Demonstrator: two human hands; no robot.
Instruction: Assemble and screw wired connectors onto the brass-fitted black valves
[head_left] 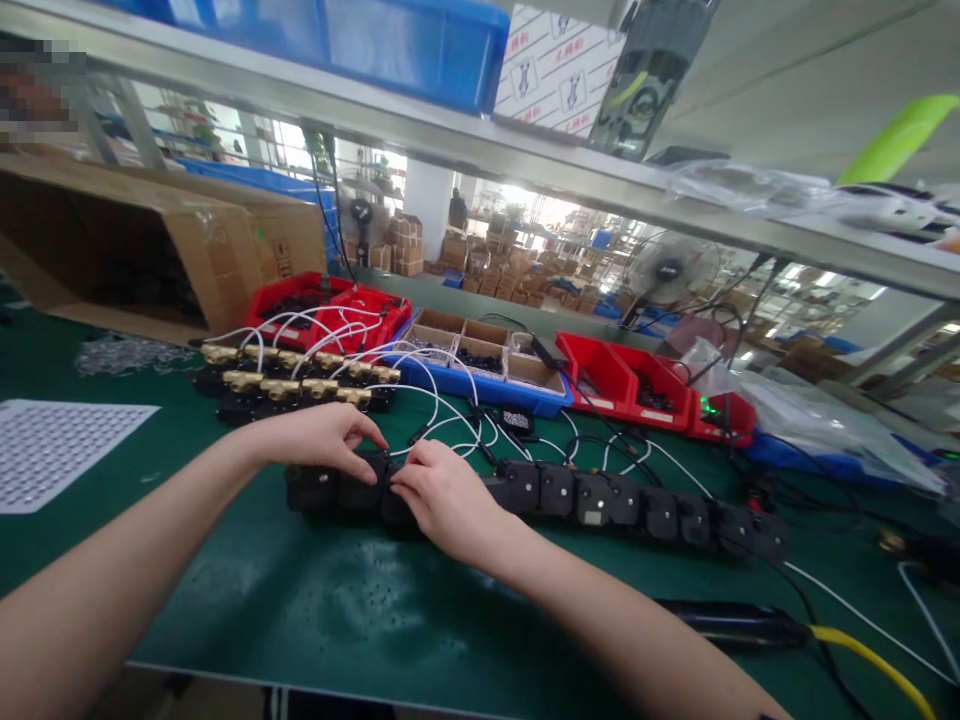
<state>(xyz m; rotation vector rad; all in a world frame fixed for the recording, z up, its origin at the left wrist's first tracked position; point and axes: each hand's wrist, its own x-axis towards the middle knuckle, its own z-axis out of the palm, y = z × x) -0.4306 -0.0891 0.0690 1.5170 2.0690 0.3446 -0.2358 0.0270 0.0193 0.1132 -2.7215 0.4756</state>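
Observation:
A row of black box-shaped housings runs across the green table, with white wires leading off behind it. My left hand rests on the top of the housings at the left end, its thumb and index finger apart. Close beside it, my right hand has its fingertips pinched together over the same row. Whatever lies between those fingertips is too small to make out. Behind my left hand stand black units with brass fittings, from which white cables arch to the right.
Red bins and a blue tray with small parts line the back. An open cardboard box stands at left, near a printed sheet. A black-handled tool with a yellow cord lies right. A shelf spans overhead.

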